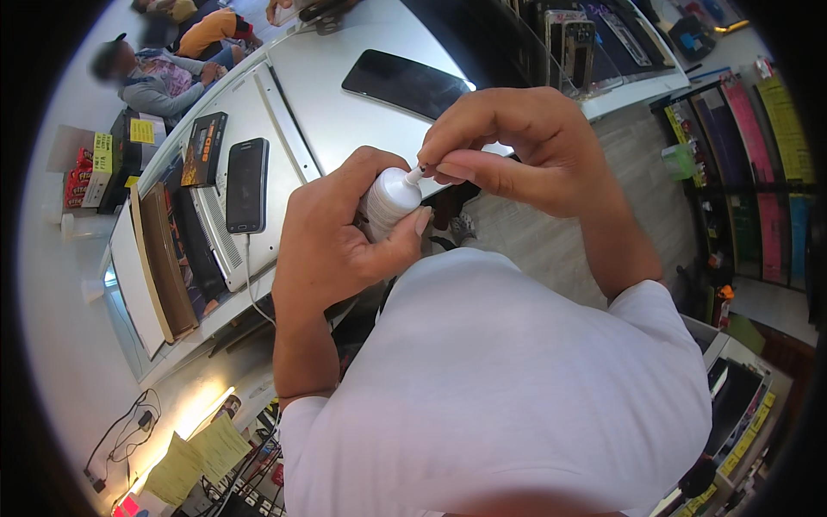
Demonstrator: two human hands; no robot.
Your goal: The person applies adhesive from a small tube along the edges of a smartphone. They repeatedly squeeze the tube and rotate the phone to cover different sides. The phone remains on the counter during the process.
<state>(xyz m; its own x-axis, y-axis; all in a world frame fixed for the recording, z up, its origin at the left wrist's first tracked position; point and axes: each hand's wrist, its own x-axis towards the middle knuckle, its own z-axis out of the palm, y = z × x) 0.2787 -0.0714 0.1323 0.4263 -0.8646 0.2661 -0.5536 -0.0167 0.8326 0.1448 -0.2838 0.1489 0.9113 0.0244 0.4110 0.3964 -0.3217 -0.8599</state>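
Observation:
My left hand [323,237] is wrapped round a white plastic bottle [394,200], its fingers and thumb on either side. The bottle is tilted, with its narrow nozzle [414,176] pointing up and to the right. At the nozzle's tip, the thumb and index finger of my right hand [538,151] are pinched together. Something small and dark shows between those fingertips, too small to name. Just beyond my hands, a large black phone [405,84] lies face up on the white table [323,112].
A smaller dark phone [247,185] with a white cable [251,267] rests on a silver laptop [215,228], near a black box [204,149]. People [164,82] sit beyond the table. Racks of colourful packages [749,172] stand at right; phone parts [579,52] lie at the far right.

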